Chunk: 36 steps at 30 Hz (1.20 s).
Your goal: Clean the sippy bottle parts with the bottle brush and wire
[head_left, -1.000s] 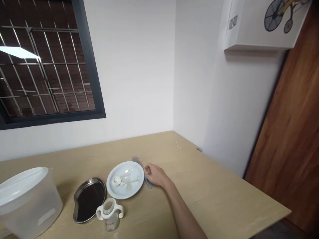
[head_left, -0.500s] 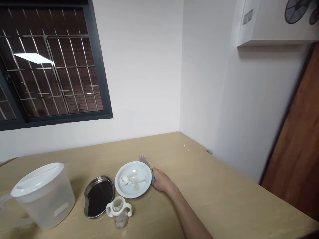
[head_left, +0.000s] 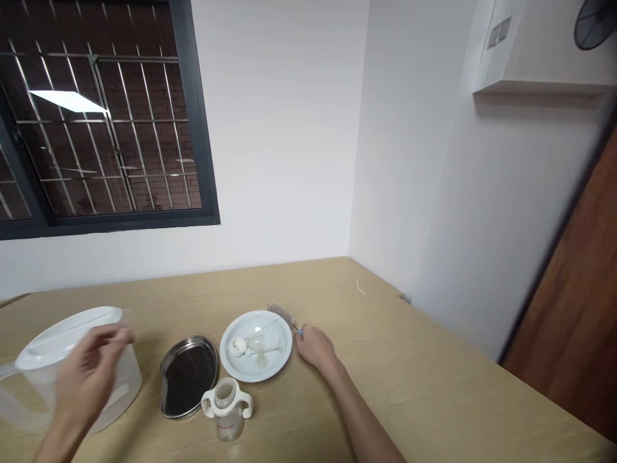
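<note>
My right hand (head_left: 315, 347) is closed round the blue handle of a bottle brush (head_left: 282, 312) at the right of a white plate (head_left: 226, 366). Its greyish bristle head lies behind the plate's far rim. On the plate rest a white ring-shaped cap (head_left: 238, 347), a thin straw-like part and a translucent piece, hard to make out. My left hand (head_left: 89, 373), slightly blurred, hovers before the clear lidded pitcher (head_left: 125, 386), its fingers loosely bent with nothing visible in them. A clear baby bottle (head_left: 230, 424) with white side handles stands uncapped in front of the plate.
Between the pitcher and the plate lies a kidney-shaped steel tray (head_left: 189, 379). A thin pale strand (head_left: 360, 287) is near the table's far right corner. Walls close off the wooden table (head_left: 409, 379) behind, below a barred window (head_left: 101, 128).
My left hand has come into view from the lower left, in front of the pitcher. My right hand keeps hold of the brush beside the plate. The view has shifted slightly.
</note>
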Available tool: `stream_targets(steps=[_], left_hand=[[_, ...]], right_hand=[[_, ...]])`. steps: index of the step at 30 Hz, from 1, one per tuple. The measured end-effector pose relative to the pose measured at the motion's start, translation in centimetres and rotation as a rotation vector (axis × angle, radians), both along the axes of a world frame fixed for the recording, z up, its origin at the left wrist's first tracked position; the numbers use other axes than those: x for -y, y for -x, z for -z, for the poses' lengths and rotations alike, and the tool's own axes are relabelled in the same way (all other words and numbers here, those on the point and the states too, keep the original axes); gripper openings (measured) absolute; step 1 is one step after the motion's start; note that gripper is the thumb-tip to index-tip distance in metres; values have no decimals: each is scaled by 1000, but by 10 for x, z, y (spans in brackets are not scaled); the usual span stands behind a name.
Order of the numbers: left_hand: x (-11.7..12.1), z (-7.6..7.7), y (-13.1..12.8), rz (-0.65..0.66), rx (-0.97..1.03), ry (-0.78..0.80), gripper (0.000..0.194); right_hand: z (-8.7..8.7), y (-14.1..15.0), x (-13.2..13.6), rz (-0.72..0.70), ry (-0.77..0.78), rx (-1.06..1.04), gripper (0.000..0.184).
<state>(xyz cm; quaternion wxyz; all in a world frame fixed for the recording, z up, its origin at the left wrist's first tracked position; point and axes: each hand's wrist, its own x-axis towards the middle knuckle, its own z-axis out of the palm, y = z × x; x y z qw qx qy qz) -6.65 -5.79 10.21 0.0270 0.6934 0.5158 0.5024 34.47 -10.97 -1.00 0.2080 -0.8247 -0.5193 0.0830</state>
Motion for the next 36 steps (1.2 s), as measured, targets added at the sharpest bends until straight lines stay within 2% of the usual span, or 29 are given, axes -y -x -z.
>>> stream_targets(steps=[3, 6, 10, 12, 15, 20, 24, 31, 36], left_hand=[[-20, 2, -53, 357, -228, 183, 42], [-32, 9, -99, 587, -465, 269, 40], [-52, 23, -145, 711, -652, 302, 33], [-64, 31, -164, 759, -740, 267, 29], [-79, 43, -185, 812, -867, 193, 35], [-90, 60, -199, 909, -930, 203, 34], [-90, 65, -201, 938, -908, 246, 29], [-85, 59, -200, 939, -812, 261, 17], [-84, 46, -181, 887, -652, 255, 23]], right_hand=[[-1, -2, -3, 41, -15, -9, 40], [-3, -4, -5, 100, -48, -23, 43], [-6, -8, -8, 194, -99, -51, 46], [-7, -10, -8, 226, -121, -66, 46], [-8, -11, -7, 252, -151, -86, 44], [-12, -10, -6, 261, -183, -110, 44], [-15, -9, -5, 246, -185, -122, 44], [-17, -8, -3, 218, -228, -74, 43], [-19, -3, 1, 121, -343, 15, 40]])
